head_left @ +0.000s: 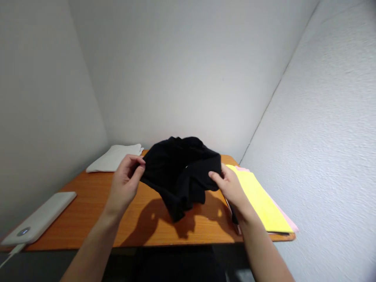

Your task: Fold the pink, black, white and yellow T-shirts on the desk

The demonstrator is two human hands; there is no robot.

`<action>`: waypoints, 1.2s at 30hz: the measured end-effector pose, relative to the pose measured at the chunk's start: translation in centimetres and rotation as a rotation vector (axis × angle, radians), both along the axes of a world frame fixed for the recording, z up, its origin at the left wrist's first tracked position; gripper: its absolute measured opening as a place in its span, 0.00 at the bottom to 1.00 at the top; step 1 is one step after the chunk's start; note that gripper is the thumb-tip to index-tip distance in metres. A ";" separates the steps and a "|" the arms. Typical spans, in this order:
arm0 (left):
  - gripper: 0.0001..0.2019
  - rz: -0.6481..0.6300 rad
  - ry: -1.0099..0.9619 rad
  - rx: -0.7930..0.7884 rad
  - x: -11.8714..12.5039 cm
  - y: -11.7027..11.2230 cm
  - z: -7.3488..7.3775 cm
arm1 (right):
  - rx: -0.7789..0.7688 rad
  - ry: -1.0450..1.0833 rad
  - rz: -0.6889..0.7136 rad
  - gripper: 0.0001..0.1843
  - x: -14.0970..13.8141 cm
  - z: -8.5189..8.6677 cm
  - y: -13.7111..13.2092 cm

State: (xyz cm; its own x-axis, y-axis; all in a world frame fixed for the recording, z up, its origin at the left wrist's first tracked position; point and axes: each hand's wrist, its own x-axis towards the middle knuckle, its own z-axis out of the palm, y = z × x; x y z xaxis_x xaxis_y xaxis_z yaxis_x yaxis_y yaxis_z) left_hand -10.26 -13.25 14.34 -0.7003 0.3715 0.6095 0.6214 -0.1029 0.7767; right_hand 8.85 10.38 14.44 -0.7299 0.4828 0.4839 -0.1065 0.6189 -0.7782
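A black cloth garment (pixel 179 168) hangs bunched in the air above the wooden table, stretched between my two hands. Its exact kind cannot be made out from the folds. My left hand (pixel 128 176) pinches its left edge between thumb and fingers. On the other side, my right hand (pixel 227 182) grips the right edge, thumb in front and fingers behind the fabric. The lower folds dangle over the tabletop and cast a shadow on it.
Folded white cloth (pixel 114 157) lies at the table's back left. A white power bank (pixel 42 217) with a cable is at the front left. Yellow cloth (pixel 261 199) over pink fabric (pixel 289 223) lies along the right. Walls enclose the wooden table (pixel 96 196).
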 end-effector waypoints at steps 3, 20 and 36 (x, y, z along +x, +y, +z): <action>0.04 0.214 0.173 -0.002 -0.8 -2.3 2.0 | 0.152 0.068 -0.206 0.14 3.5 2.7 1.6; 0.07 0.538 0.754 -0.060 -4.5 -4.2 7.7 | 0.331 0.250 -0.377 0.17 2.5 7.6 4.7; 0.25 -0.007 0.445 -1.110 -12.8 8.1 -12.7 | 0.652 -0.784 -0.024 0.34 -11.6 -10.0 9.1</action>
State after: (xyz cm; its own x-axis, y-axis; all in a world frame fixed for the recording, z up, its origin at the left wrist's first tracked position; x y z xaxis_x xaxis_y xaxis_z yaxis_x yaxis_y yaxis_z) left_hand -23.06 -5.15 1.67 -0.5049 0.8513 0.1424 0.8605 0.4836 0.1602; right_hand -2.74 19.45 4.40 -0.9479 0.3149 0.0479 0.3063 0.9425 -0.1340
